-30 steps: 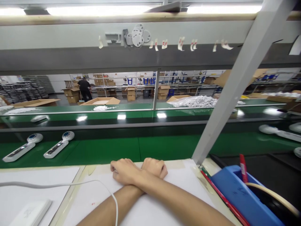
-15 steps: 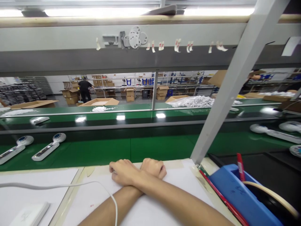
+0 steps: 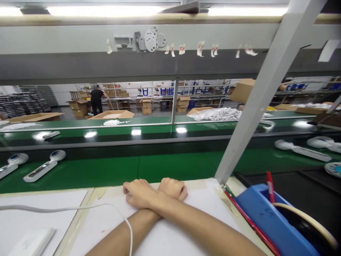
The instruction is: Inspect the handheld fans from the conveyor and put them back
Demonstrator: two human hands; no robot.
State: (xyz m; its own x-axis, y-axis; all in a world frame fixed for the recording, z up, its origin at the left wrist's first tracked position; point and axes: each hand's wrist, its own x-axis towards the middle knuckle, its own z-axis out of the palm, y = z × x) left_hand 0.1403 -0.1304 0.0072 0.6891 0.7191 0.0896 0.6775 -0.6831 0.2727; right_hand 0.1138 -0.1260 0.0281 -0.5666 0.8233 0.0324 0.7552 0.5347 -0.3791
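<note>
My forearms are crossed on the white worktop (image 3: 186, 231). My right hand (image 3: 138, 193) lies on top and ends up on the left, its fingers curled down onto the paper. My left hand (image 3: 174, 188) sits under it on the right, closed in a loose fist. Neither hand holds anything. Two white handheld devices with blue round heads (image 3: 44, 167) (image 3: 10, 163) lie on the green conveyor belt (image 3: 173, 167) beyond my hands, to the far left.
A white cable (image 3: 80, 208) loops over the worktop beside a white box (image 3: 29, 243). At the right stand a blue bin (image 3: 266, 217) with a red pen (image 3: 270, 186), and a slanted grey post (image 3: 255, 99). More white devices (image 3: 301, 149) lie far right. A person stands by cartons in the distance.
The devices on the belt have slid to the left. My crossed hands have stayed where they were.
</note>
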